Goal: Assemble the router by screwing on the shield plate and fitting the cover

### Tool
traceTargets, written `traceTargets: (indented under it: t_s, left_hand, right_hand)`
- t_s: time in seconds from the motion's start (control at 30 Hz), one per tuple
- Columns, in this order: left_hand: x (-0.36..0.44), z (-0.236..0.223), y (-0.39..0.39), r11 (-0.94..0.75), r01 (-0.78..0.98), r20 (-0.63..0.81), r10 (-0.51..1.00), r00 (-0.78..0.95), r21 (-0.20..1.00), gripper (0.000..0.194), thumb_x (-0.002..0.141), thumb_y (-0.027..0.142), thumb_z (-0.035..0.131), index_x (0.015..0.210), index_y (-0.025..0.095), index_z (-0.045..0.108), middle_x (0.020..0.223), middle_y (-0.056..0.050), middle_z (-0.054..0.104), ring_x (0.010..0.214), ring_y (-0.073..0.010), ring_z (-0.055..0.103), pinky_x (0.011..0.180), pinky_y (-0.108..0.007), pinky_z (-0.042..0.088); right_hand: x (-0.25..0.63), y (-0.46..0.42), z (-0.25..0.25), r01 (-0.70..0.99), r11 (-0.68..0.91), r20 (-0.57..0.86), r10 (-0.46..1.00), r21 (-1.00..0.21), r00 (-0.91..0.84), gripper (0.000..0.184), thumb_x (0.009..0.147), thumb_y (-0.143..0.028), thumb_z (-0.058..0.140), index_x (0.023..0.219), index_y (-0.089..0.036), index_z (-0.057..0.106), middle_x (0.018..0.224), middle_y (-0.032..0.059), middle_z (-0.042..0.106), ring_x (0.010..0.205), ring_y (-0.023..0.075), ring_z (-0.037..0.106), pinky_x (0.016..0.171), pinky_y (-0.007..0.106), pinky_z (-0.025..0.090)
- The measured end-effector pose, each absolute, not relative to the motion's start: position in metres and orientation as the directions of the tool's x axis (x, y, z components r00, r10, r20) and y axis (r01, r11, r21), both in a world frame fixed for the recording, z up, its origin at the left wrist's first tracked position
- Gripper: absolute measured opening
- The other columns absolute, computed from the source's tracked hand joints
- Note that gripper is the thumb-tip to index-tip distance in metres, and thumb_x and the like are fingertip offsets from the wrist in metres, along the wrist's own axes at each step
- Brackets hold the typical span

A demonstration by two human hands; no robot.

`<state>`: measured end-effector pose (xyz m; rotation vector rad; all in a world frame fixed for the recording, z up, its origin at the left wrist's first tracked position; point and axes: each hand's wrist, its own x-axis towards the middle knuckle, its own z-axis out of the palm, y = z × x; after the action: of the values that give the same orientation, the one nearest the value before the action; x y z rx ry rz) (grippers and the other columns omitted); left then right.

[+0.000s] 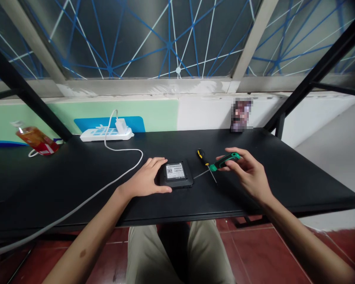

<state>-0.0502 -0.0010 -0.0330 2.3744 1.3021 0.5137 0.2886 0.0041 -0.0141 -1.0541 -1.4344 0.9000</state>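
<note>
A small black box with a white label (pixel 176 174) lies on the black table (pixel 77 177) in front of me. My left hand (pixel 146 179) rests against its left side, fingers curved around its edge and holding it steady. My right hand (pixel 248 171) pinches the green-and-black handle of a screwdriver (pixel 221 161), whose thin shaft points left toward the box's right edge. A second screwdriver with a black-and-yellow handle (pixel 202 156) lies on the table just behind, its shaft crossing under the green one.
A white power strip (pixel 105 133) with a plugged-in charger sits at the back; its white cable (pixel 112 183) runs across the table and off the front left edge. A red-orange bottle (pixel 37 140) lies at the far left. Black frame posts (pixel 29 96) stand at both sides.
</note>
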Motion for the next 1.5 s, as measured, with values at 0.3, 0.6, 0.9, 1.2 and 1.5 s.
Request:
traceTargets:
  t_s: [0.3, 0.6, 0.9, 1.2, 1.5]
  left_hand:
    - [-0.053, -0.033, 0.000, -0.514, 0.707, 0.134, 0.843, 0.520, 0.486, 0.097, 0.075, 0.069, 0.075, 0.152, 0.024, 0.037, 0.154, -0.014, 0.042, 0.141, -0.0382, 0.039, 0.117, -0.055, 0.035]
    - [-0.052, -0.030, 0.000, -0.531, 0.714, 0.152, 0.837, 0.526, 0.456, 0.097, 0.074, 0.069, 0.076, 0.150, 0.020, 0.042, 0.150, -0.016, 0.045, 0.138, -0.0366, 0.043, 0.117, -0.051, 0.036]
    - [-0.051, -0.027, 0.003, -0.547, 0.718, 0.150, 0.828, 0.540, 0.431, 0.098, 0.071, 0.074, 0.076, 0.148, 0.022, 0.043, 0.148, -0.015, 0.048, 0.135, -0.0366, 0.045, 0.115, -0.053, 0.038]
    - [-0.049, -0.028, 0.002, -0.533, 0.723, 0.137, 0.836, 0.532, 0.439, 0.102, 0.070, 0.074, 0.076, 0.148, 0.018, 0.042, 0.148, -0.017, 0.046, 0.137, -0.0375, 0.044, 0.115, -0.052, 0.038]
    - [-0.048, -0.030, 0.002, -0.513, 0.710, 0.129, 0.844, 0.521, 0.482, 0.101, 0.070, 0.070, 0.078, 0.148, 0.020, 0.041, 0.148, -0.016, 0.045, 0.137, -0.0365, 0.044, 0.115, -0.052, 0.041]
  right_hand:
    - [0.316, 0.007, -0.050, 0.036, 0.101, 0.101, 0.995, -0.994, 0.007, 0.040, 0.078, -0.048, 0.079, 0.109, -0.025, 0.067, 0.094, 0.0032, 0.077, 0.085, 0.0219, 0.078, 0.087, 0.040, 0.066]
    - [0.291, 0.034, -0.025, 0.100, 0.315, 0.324, 0.942, -0.944, 0.091, 0.037, 0.084, -0.046, 0.074, 0.115, -0.030, 0.063, 0.089, 0.0010, 0.071, 0.080, 0.0213, 0.076, 0.085, 0.041, 0.066]
    - [0.289, 0.037, -0.027, 0.198, 0.342, 0.363, 0.928, -0.919, 0.080, 0.040, 0.085, -0.049, 0.071, 0.119, -0.029, 0.061, 0.094, 0.0016, 0.073, 0.074, 0.0187, 0.074, 0.080, 0.039, 0.066]
    - [0.287, 0.038, -0.008, 0.394, 0.367, 0.402, 0.916, -0.843, 0.007, 0.040, 0.085, -0.047, 0.070, 0.120, -0.029, 0.062, 0.081, 0.0006, 0.070, 0.072, 0.0234, 0.077, 0.065, 0.033, 0.060]
    - [0.269, 0.041, 0.033, 0.599, 0.489, 0.391, 0.871, -0.635, -0.297, 0.040, 0.090, -0.052, 0.063, 0.120, -0.027, 0.060, 0.080, 0.0034, 0.076, 0.077, 0.0269, 0.077, 0.065, 0.032, 0.054]
